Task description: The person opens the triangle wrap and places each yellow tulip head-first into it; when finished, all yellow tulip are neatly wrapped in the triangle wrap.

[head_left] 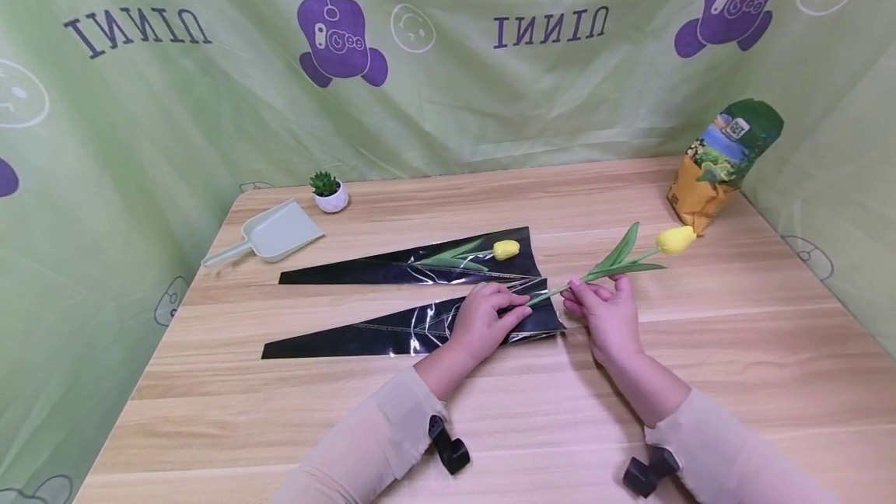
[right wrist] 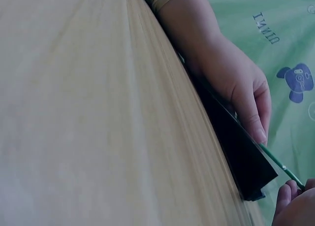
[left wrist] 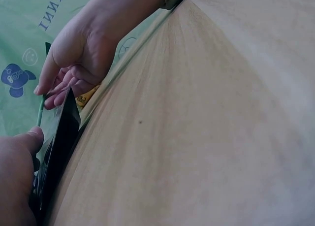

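A yellow artificial tulip (head_left: 675, 239) with green leaves points up and to the right in the head view. My right hand (head_left: 610, 313) pinches its green stem just below the leaves. Near the stem's lower end, my left hand (head_left: 483, 321) pinches it between thumb and forefinger, over the wide mouth of a black tapered flower sleeve (head_left: 392, 337). That sleeve lies flat, with a clear, shiny front. In the left wrist view the stem (left wrist: 41, 112) spans the gap between both hands. The right wrist view shows the stem (right wrist: 283, 168) above the sleeve's edge (right wrist: 251, 172).
Behind lies a second black sleeve (head_left: 350, 267) holding another yellow tulip (head_left: 506, 250). A pale dustpan (head_left: 283, 232) and a small potted succulent (head_left: 330, 194) are at the back left. A colourful bag (head_left: 724, 166) stands at the back right, near the green curtain (head_left: 448, 115).
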Demonstrator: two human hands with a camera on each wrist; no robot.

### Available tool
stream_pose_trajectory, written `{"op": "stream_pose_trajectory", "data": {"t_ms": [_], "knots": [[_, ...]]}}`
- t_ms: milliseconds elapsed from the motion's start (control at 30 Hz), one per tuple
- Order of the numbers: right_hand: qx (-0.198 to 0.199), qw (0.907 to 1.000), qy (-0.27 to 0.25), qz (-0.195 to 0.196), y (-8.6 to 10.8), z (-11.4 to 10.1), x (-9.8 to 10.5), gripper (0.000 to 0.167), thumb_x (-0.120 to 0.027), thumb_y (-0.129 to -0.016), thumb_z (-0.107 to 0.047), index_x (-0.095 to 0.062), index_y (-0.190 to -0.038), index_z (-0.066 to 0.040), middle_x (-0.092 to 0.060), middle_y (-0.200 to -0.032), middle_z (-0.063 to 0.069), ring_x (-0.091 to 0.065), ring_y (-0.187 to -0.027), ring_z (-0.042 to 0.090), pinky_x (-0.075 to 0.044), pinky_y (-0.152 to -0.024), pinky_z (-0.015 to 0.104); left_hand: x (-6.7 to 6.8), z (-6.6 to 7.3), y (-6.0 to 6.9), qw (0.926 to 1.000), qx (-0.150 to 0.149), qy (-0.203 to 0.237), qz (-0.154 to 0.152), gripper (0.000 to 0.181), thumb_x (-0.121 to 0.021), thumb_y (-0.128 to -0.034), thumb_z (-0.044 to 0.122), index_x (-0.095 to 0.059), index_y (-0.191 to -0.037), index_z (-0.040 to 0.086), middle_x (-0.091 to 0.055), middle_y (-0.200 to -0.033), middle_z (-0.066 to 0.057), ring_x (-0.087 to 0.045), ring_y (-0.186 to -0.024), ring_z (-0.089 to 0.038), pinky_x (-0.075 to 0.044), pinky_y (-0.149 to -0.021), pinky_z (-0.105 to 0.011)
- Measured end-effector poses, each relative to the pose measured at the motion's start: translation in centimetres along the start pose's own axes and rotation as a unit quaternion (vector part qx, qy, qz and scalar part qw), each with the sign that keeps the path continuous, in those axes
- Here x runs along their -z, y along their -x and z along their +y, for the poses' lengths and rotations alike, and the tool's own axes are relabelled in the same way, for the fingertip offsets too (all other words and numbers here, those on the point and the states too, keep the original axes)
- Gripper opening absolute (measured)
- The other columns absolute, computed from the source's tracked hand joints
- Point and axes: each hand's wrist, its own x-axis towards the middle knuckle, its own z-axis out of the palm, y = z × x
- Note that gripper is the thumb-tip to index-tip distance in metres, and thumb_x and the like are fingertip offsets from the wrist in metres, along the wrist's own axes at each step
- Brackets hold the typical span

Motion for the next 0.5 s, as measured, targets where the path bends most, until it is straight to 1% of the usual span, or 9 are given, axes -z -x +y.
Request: {"op": "stream_pose_trajectory", "data": {"t_ms": [133,267,333,400,500], "knots": [[0.008,0.9999,-0.012,-0.001,-0.3,-0.4,0.7,0.023,-0.057,-0.097,-0.007,-0.040,-0.110,-0.017,-0.070,-0.073,-0.008,-0.070,-0.069,0.003,-0.059,-0.070,0.019,0.1,0.0,0.0,1.0000,0.001,0.004,-0.003,0.022,-0.071,-0.0893,0.027,-0.077,-0.107,0.016,-0.071,-0.102,-0.003,-0.062,-0.100,-0.019,-0.049,-0.091,-0.032],[0.001,0.9998,-0.021,0.000,-0.5,-0.8,1.6,0.014,-0.054,-0.100,-0.014,-0.043,-0.109,-0.014,-0.071,-0.073,-0.006,-0.070,-0.070,0.004,-0.059,-0.069,0.018,0.1,0.1,0.0,1.0000,0.004,0.000,-0.006,0.022,-0.070,-0.0898,0.027,-0.077,-0.107,0.016,-0.071,-0.103,-0.003,-0.062,-0.101,-0.018,-0.049,-0.092,-0.032],[-0.003,0.9997,-0.022,-0.001,-0.6,-1.0,1.9,0.012,-0.052,-0.101,-0.018,-0.045,-0.110,-0.013,-0.070,-0.075,-0.005,-0.071,-0.071,0.005,-0.059,-0.070,0.019,0.1,0.1,0.0,1.0000,0.003,-0.003,-0.007,0.022,-0.070,-0.0898,0.028,-0.077,-0.107,0.016,-0.071,-0.103,-0.002,-0.062,-0.101,-0.019,-0.049,-0.092,-0.031],[-0.004,0.9998,-0.017,-0.001,-0.7,-1.2,2.3,0.013,-0.051,-0.102,-0.022,-0.047,-0.109,-0.011,-0.070,-0.076,-0.005,-0.071,-0.072,0.005,-0.059,-0.070,0.019,0.2,0.2,0.0,1.0000,0.002,-0.005,-0.007,0.022,-0.070,-0.0898,0.028,-0.077,-0.107,0.016,-0.072,-0.103,-0.002,-0.062,-0.101,-0.018,-0.049,-0.092,-0.031],[-0.009,0.9996,-0.027,0.004,-0.8,-1.4,2.7,0.014,-0.054,-0.100,-0.023,-0.054,-0.105,-0.010,-0.070,-0.077,-0.005,-0.071,-0.071,0.006,-0.059,-0.069,0.020,0.2,0.2,0.0,1.0000,-0.001,-0.005,-0.006,0.021,-0.071,-0.0896,0.028,-0.077,-0.107,0.016,-0.072,-0.102,-0.002,-0.062,-0.100,-0.018,-0.049,-0.091,-0.031]]}}
